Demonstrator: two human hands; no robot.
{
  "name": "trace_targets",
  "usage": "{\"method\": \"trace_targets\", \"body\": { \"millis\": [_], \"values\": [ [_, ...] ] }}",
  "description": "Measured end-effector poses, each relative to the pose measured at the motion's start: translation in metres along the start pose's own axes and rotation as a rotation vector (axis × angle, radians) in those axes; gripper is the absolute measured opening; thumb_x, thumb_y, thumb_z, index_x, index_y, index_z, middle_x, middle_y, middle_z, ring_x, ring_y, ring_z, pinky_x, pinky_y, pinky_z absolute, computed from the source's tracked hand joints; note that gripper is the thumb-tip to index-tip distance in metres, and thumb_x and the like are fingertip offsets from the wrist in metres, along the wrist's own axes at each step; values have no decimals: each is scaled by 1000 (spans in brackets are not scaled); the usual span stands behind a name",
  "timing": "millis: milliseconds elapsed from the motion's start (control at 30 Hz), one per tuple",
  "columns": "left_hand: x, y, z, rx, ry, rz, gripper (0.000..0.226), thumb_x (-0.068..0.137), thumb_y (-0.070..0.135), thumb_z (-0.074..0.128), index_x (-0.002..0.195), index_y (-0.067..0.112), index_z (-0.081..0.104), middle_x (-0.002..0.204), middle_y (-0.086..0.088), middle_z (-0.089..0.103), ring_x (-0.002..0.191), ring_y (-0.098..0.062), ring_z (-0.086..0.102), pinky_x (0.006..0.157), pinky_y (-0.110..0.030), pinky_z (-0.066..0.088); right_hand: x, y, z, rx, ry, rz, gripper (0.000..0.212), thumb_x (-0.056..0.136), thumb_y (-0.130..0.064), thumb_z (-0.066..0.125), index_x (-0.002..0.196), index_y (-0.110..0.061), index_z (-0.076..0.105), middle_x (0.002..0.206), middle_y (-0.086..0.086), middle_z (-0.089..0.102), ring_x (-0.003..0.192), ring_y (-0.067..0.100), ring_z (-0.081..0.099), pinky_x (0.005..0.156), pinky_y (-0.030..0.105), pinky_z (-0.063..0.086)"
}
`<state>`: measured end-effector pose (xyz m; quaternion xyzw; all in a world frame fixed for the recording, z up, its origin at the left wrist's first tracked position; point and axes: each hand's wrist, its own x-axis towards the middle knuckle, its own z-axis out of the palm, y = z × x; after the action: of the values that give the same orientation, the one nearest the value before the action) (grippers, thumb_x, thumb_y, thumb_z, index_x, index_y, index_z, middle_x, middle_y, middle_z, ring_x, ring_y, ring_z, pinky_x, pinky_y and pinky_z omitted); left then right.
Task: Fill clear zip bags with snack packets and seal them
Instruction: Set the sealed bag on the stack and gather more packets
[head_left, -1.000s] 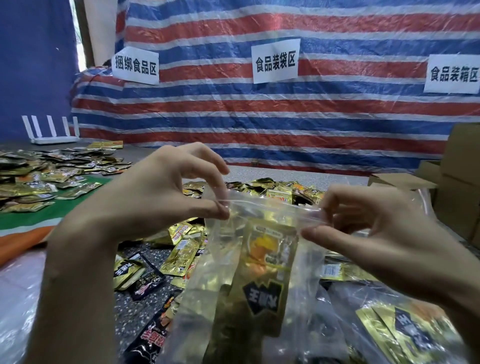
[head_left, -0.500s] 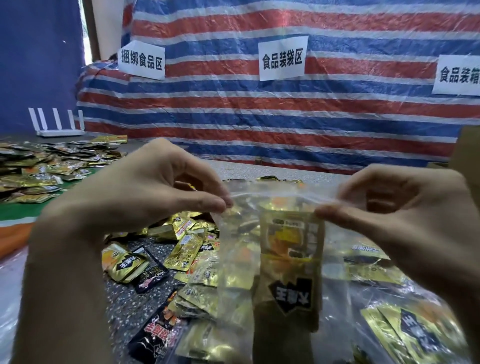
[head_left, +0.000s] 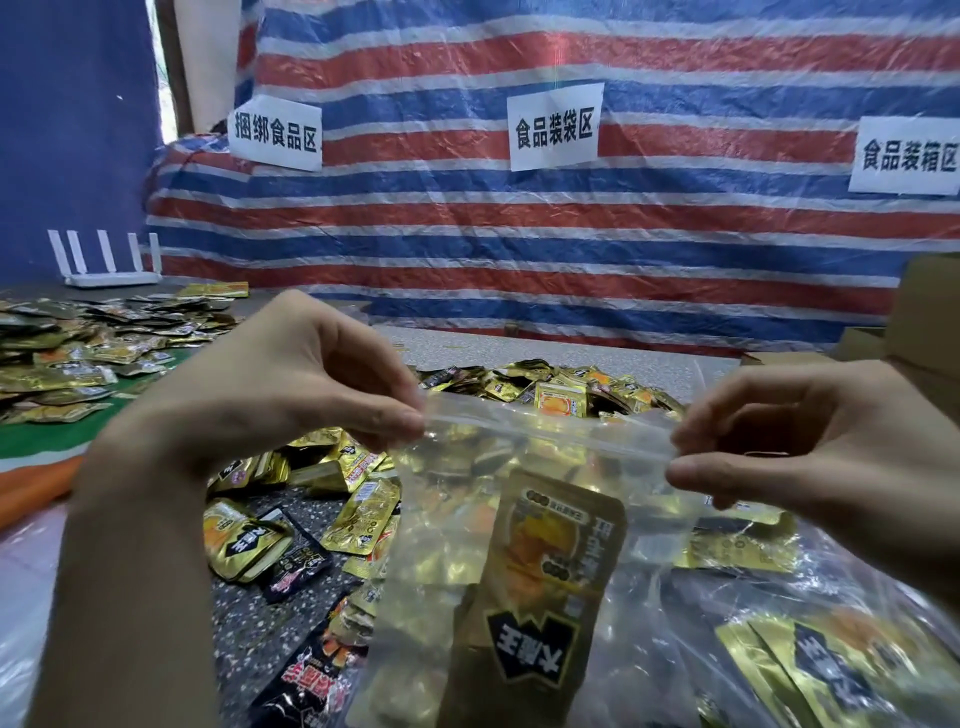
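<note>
While your left hand (head_left: 280, 400) and right hand (head_left: 810, 452) pinch the zip bag (head_left: 545, 434) at its top corners, the gold packet (head_left: 550, 571) inside shows blurred, base cut off.

Left hand (head_left: 291, 395) pinches the zip bag's (head_left: 545, 519) top left corner; right hand (head_left: 800, 441) pinches its right corner, thumbs nearest.
</note>
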<state>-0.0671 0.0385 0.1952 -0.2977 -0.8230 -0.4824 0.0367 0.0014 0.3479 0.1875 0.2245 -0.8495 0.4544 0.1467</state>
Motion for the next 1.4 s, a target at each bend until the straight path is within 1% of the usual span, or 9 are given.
{"method": "trace_targets", "body": {
  "millis": [267,433,500,600,733,833,933,1033,1400],
  "values": [
    [-2,-7,-7,-27,-91,-99,29,63,29,80,84,10,81,83,-16,76,77,-27,73,68,-23,59,0,4,-3,114,-22,62,38,51,-33,92,83,-21,74,80,13,75,69,19,73,64,21,58],
    [-1,-3,-4,-100,52,15,28,59,23,83,82,7,79,84,-16,76,84,-32,73,73,-29,61,3,6,-1,207,43,78,50,36,-44,98,71,-22,70,77,15,73,69,20,72,64,22,58],
    [4,1,2,-131,170,104,27,57,15,91,79,6,77,81,-15,75,81,-28,72,73,-29,59,4,2,2,247,86,57,37,41,-28,95,67,-23,68,72,13,71,65,18,69,59,19,55],
    [9,8,14,-150,265,202,14,64,11,78,74,2,73,78,-14,73,77,-29,70,73,-34,58,2,-3,7,156,147,23,37,54,-12,95,77,-27,70,74,5,69,66,13,66,58,18,54],
    [11,21,29,-82,205,258,10,67,13,74,74,6,72,78,-8,73,77,-27,71,74,-38,59,-1,-15,24,-108,191,-14,39,71,-61,78,103,-44,67,104,-20,69,97,-1,65,76,20,54],
    [12,32,48,24,105,317,3,71,16,75,74,14,73,77,-1,74,73,-16,72,72,-32,60,1,-24,47,-370,195,-104,42,73,-57,63,112,-42,65,107,-29,64,107,-12,55,88,11,44],
    [12,39,62,91,45,357,1,75,18,73,76,17,74,75,-1,73,70,-19,71,67,-43,57,3,-25,61,-337,189,-143,19,86,-47,63,91,-32,73,88,-19,69,91,0,63,77,23,48],
    [11,37,60,116,51,366,4,76,19,72,76,16,75,73,1,73,69,-17,70,67,-43,55,3,-24,59,-218,234,-117,16,77,-44,68,78,-29,75,74,-18,72,74,4,69,67,31,52],
    [11,30,50,144,-166,310,22,85,43,60,86,22,69,72,6,70,68,-7,65,65,-26,52,1,-30,65,-225,291,-154,7,69,-38,69,74,-33,69,69,-17,67,54,15,60,50,26,46]
  ]
}}
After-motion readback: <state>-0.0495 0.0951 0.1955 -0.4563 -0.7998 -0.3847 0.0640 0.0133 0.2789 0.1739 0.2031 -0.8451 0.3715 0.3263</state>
